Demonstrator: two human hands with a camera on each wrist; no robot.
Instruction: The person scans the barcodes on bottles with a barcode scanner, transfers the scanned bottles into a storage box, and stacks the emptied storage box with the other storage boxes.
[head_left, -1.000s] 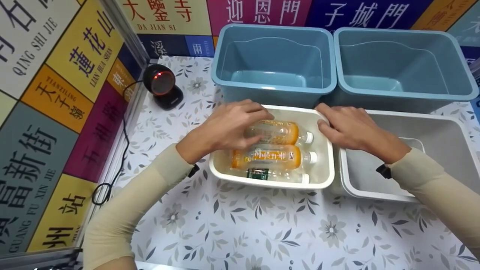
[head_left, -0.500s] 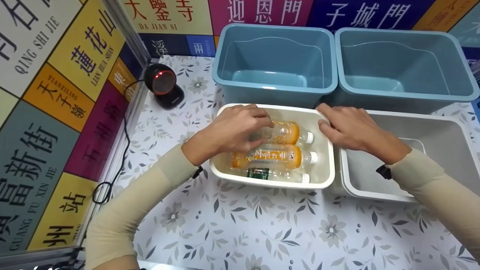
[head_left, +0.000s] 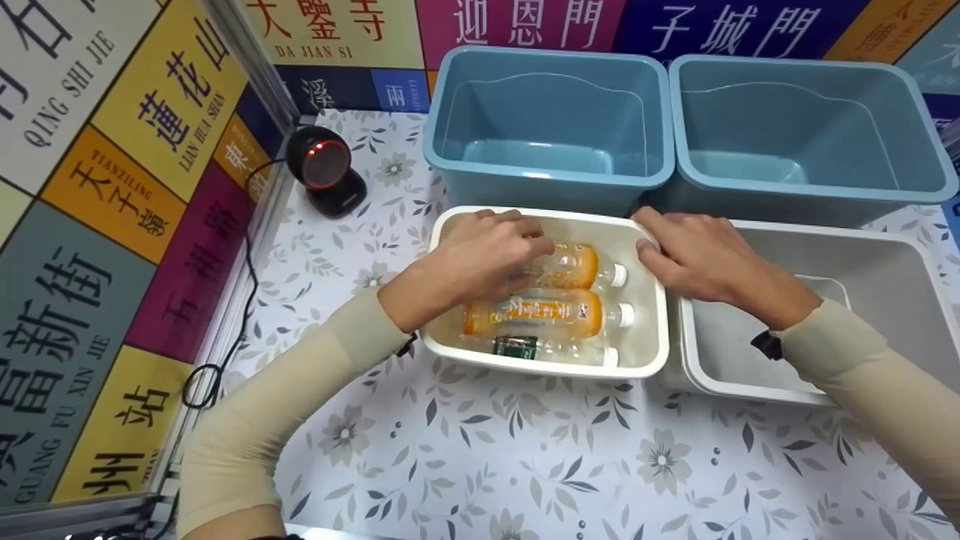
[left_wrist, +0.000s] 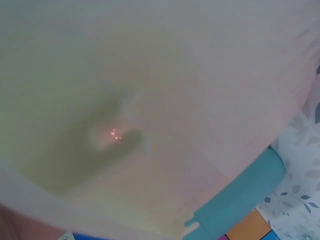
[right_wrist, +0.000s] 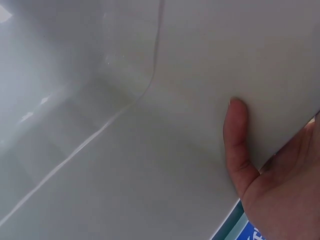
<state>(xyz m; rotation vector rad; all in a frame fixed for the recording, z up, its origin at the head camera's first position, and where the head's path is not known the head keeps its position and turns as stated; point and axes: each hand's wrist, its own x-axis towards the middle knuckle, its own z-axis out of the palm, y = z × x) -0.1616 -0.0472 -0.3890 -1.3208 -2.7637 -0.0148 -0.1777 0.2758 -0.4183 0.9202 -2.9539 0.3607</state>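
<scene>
Inside the cream bin (head_left: 544, 367) several clear plastic bottles lie on their sides, white caps to the right. My left hand (head_left: 484, 251) reaches in and grips the farthest bottle (head_left: 576, 266), which has an orange label; fingers bend over its far side, and the thumb is on its near side. Beside it lie another orange-labelled bottle (head_left: 544, 313) and a green-labelled bottle (head_left: 517, 346). My right hand (head_left: 701, 251) grips the cream bin's far right corner, where the grey bin adjoins. The right wrist view shows my thumb (right_wrist: 236, 135) against a pale wall. The bin's wall (left_wrist: 200, 75) fills the left wrist view.
A grey bin (head_left: 750, 394) stands right of the cream one. Two blue bins, one at the left (head_left: 551, 180) and one at the right (head_left: 817, 191), stand behind. A black scanner (head_left: 330, 172) with red lights and a cable (head_left: 251, 285) is at the left wall.
My left hand has slid to the right along the farthest bottle, and its thumb has drawn in closer to the fingers. The bottles, the bins and my right hand have stayed in place.
</scene>
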